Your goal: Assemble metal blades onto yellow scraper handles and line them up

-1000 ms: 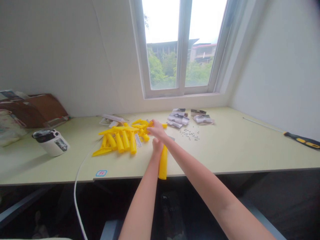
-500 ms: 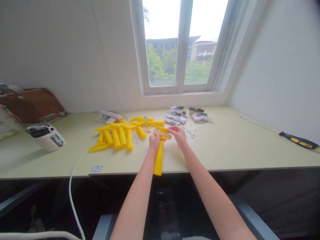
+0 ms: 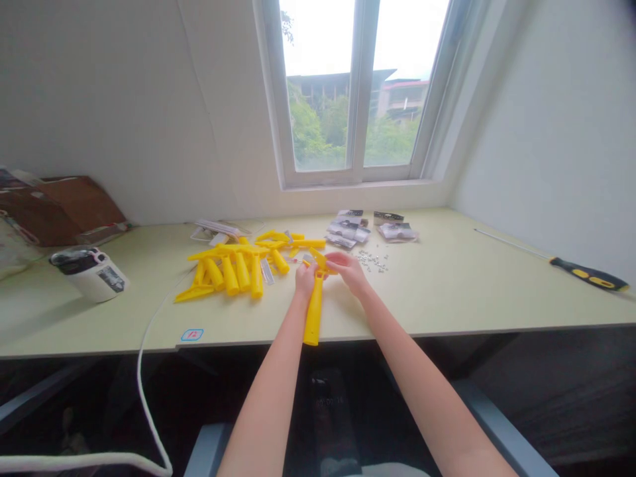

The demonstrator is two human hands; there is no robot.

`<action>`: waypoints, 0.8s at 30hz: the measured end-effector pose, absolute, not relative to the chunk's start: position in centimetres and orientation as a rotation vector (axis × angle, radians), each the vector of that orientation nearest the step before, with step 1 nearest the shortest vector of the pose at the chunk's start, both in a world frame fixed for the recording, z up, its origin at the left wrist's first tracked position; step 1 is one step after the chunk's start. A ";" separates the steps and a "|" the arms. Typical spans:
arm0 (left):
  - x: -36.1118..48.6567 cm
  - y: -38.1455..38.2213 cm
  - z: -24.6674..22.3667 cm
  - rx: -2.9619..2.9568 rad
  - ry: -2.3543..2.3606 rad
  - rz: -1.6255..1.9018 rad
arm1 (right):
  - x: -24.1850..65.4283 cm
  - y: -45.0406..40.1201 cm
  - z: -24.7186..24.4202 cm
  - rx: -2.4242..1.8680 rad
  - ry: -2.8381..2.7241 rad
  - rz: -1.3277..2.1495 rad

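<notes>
Left hand (image 3: pixel 305 280): closed around the upper end of a yellow plastic handle (image 3: pixel 313 315).
Right hand (image 3: pixel 348 271): fingers curved against the handle's yellow crosspiece (image 3: pixel 318 261); whether they grip it, cannot tell.
Handle: held upright-angled over the desk's near edge, lower center.
Nearby: yellow plastic parts (image 3: pixel 233 275) left; small metal screws (image 3: pixel 371 261) right; plastic packets (image 3: pixel 348 231) beyond.
Farther: screwdriver (image 3: pixel 589 274) far right; white appliance (image 3: pixel 89 275) left.
Beneath everything: pale green desk (image 3: pixel 422 298).
</notes>
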State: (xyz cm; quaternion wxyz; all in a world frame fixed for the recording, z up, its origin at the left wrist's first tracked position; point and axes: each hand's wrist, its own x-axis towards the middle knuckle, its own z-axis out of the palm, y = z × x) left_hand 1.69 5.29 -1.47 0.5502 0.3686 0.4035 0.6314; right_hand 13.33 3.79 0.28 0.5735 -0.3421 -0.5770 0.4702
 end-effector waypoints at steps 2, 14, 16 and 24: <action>1.7 5.3 -1.5 0.861 0.941 1.494 | 13.3 3.7 0.3 -0.787 -1.352 1.119; 1.9 4.9 -0.8 0.761 0.896 1.481 | 13.4 3.9 0.0 -0.794 -1.362 1.065; 1.9 4.9 -0.8 0.765 0.899 1.479 | 13.3 3.8 0.1 -0.797 -1.352 1.080; 1.5 5.5 -2.0 0.915 1.013 1.489 | 13.6 4.0 0.0 -0.853 -1.374 0.999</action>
